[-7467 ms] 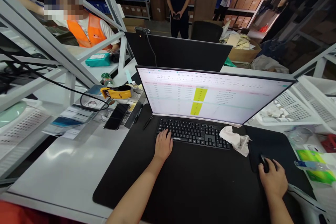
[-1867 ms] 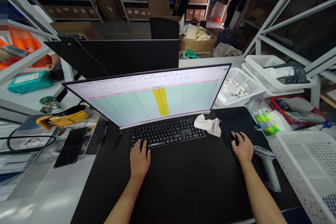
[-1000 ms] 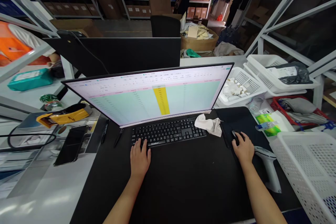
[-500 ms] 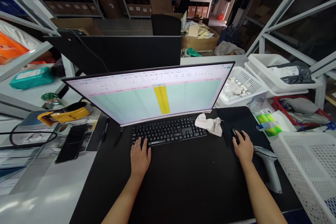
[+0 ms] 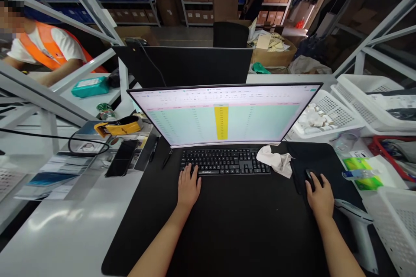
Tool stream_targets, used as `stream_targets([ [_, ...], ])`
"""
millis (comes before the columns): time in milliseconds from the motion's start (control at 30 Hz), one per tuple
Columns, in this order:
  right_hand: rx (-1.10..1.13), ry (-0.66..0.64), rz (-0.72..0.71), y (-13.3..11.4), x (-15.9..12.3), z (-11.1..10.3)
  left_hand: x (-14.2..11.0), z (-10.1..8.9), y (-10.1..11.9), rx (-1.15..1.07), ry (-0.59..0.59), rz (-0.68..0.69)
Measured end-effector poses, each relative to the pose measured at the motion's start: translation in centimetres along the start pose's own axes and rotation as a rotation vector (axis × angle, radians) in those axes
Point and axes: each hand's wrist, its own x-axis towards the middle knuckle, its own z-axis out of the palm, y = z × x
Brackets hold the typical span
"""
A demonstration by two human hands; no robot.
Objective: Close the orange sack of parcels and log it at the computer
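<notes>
Keyboard (image 5: 224, 162) under my left hand (image 5: 189, 186), fingers lying loose on its lower-left keys, while my right hand (image 5: 320, 194), well to its right, curls round the mouse (image 5: 309, 173). Just behind the keyboard, the monitor (image 5: 256, 127) shows a table with one yellow column (image 5: 221, 122) (text too small to read): under way, I'd judge, remainder unclear. Black mat (image 5: 237, 225) beneath the keyboard, crumpled tissue (image 5: 276, 160) at its right end, shelves (image 5: 198, 3) far beyond it, orange-vested co-worker (image 5: 61, 49) off to its left.
</notes>
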Motion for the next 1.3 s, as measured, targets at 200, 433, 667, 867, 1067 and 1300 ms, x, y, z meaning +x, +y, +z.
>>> stream_targets([
  [200,0.048,0.008,-0.024,0.0,0.3,0.2,0.0,0.2,-0.1,-0.003,0.009,0.012],
  [433,0.068,-0.007,-0.021,0.1,0.3,0.4,0.0,0.6,-0.3,0.01,0.024,0.017],
  [667,0.092,-0.011,-0.042,0.7,0.4,0.9,-0.1,0.5,-0.2,0.012,0.004,0.004],
  [867,0.085,-0.024,-0.026,0.4,0.4,0.7,0.0,0.4,-0.2,-0.008,0.012,0.009],
  [1067,0.066,-0.03,0.013,-0.1,0.4,0.1,-0.1,0.4,-0.2,0.001,0.008,0.01],
  [1300,0.007,0.017,-0.049,-0.1,0.3,-0.1,0.0,0.5,-0.1,-0.024,0.0,-0.01],
])
